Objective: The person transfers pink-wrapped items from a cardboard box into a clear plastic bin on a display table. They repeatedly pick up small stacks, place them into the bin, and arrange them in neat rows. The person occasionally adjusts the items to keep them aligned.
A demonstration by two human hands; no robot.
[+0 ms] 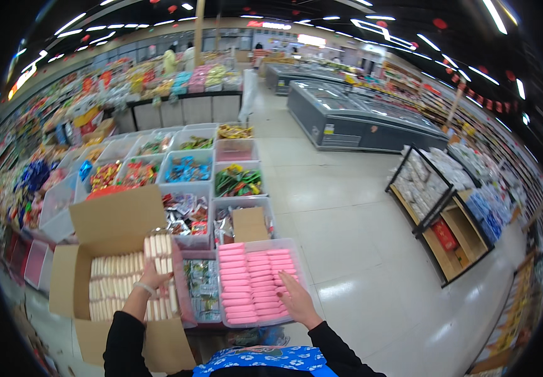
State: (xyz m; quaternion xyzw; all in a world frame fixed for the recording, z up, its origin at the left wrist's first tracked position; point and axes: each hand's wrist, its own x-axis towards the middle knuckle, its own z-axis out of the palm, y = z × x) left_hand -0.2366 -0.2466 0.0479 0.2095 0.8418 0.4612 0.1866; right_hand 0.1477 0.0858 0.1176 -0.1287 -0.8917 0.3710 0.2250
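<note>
My left hand (152,279), with a pale band at the wrist, reaches into an open cardboard box (83,282) at the lower left. Rows of cream-coloured wrapped packs (116,285) fill that box. The hand touches the packs on the right side, and its fingertips are partly hidden, so a grip cannot be made out. To the right, a clear plastic bin (299,254) holds stacked rows of pink wrapped packs (261,282). My right hand (297,301) lies on the right edge of these packs, fingers extended and not closed around any.
Between box and bin is a container of blue-green packets (201,290). Beyond stand bins of wrapped sweets (187,168), one holding a cardboard piece (250,224). Chest freezers (365,122) stand past the tiled aisle (337,226). At right is a wooden display rack (441,226).
</note>
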